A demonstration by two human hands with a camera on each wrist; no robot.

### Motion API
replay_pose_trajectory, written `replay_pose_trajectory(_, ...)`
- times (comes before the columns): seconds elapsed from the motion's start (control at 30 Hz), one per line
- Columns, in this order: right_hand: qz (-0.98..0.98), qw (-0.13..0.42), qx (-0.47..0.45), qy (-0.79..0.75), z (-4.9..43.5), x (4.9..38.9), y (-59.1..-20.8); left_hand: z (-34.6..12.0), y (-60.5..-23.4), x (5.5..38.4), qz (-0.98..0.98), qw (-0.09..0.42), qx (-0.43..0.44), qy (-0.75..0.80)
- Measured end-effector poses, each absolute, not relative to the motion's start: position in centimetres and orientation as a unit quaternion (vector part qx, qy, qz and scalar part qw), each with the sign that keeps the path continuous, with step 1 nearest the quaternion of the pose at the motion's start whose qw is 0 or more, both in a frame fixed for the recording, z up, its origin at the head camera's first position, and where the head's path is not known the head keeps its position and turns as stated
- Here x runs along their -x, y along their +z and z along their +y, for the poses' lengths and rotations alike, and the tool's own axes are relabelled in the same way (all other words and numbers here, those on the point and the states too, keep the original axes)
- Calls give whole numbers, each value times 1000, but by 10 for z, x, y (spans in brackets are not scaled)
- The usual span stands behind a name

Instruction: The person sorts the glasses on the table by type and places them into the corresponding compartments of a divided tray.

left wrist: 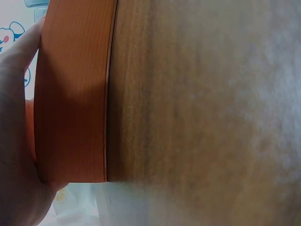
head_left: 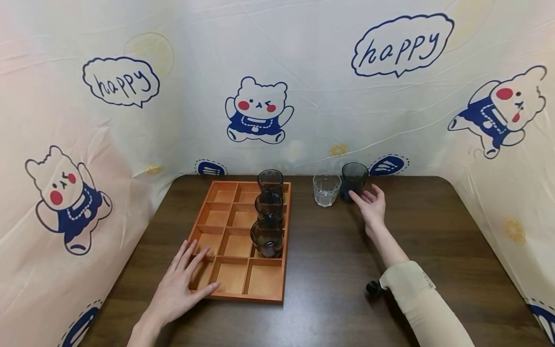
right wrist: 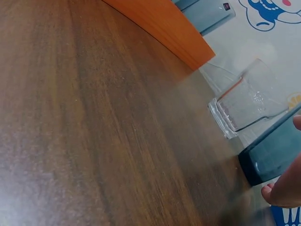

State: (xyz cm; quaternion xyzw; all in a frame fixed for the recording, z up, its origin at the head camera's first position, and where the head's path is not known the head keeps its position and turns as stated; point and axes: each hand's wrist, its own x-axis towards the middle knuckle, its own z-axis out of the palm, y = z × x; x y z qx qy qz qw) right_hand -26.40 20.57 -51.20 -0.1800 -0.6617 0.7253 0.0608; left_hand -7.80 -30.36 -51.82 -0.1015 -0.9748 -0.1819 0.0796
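Note:
A wooden tray (head_left: 284,282) with a grid of compartments lies on the table. Three dark tinted glasses, the nearest being one dark glass (head_left: 266,238), stand upright along its right column. My left hand (head_left: 175,286) rests over the tray's near left corner, fingers spread, thumb along the near side. Beyond the tray, to the right, a clear glass (head_left: 326,190) stands upright beside another dark tinted glass (head_left: 354,178). At that dark glass is my right hand (head_left: 372,207), thumb in front of it and fingers extended on its right. In the right wrist view, fingertips (right wrist: 268,193) show near the glass's base.
The brown wooden table (head_left: 329,284) extends on both sides of the tray. A small black object (head_left: 374,288) shows beside the right sleeve. A printed curtain (head_left: 316,96) with bears and "happy" bubbles encloses the table's back and sides.

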Motion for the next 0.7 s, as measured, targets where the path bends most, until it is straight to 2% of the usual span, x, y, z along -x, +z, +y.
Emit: replay_pose_trajectory(0.7, -669, 74, 152, 724, 198, 284, -510, -303, -517, 78, -975, 73, 100, -184)
